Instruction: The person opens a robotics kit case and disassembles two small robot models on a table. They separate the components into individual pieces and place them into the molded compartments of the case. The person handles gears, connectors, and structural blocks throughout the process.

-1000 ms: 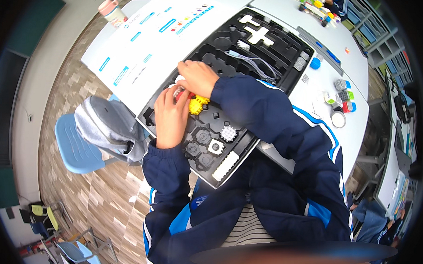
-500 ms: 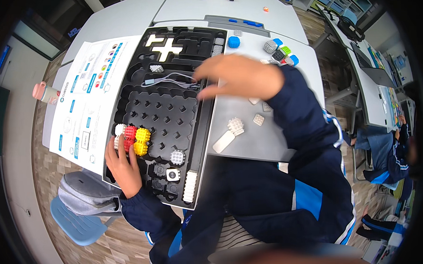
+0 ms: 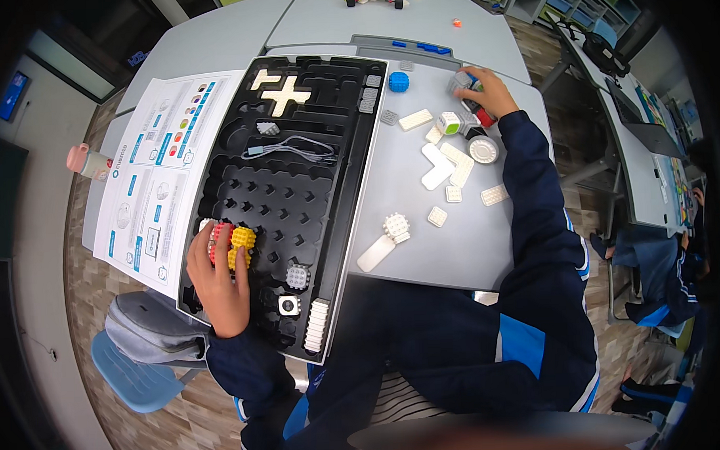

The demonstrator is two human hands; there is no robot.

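My left hand [image 3: 219, 289] is closed over studded building blocks in the lower left of the black tray [image 3: 315, 195]. Yellow blocks [image 3: 242, 241] show beside its fingers; red and white ones are partly covered. At the far right of the table, my right hand [image 3: 490, 95] has its fingers bent round a grey block [image 3: 458, 82] in a joined cluster. A block with a green face [image 3: 449, 123], black pieces and a round white wheel-like part [image 3: 483, 149] lie just below that hand. How the cluster's pieces are joined is partly hidden.
A printed instruction sheet [image 3: 148, 185] lies under the tray's left side. In the tray are a coiled cable [image 3: 298, 149], cream cross pieces [image 3: 286, 96] and white pieces [image 3: 317, 326]. Flat white plates [image 3: 457, 164] and a blue block [image 3: 399, 81] lie on the table.
My right hand has moved from above the tray to the block cluster at the far right, uncovering the white plates. My left hand has shifted slightly over the red and white blocks.
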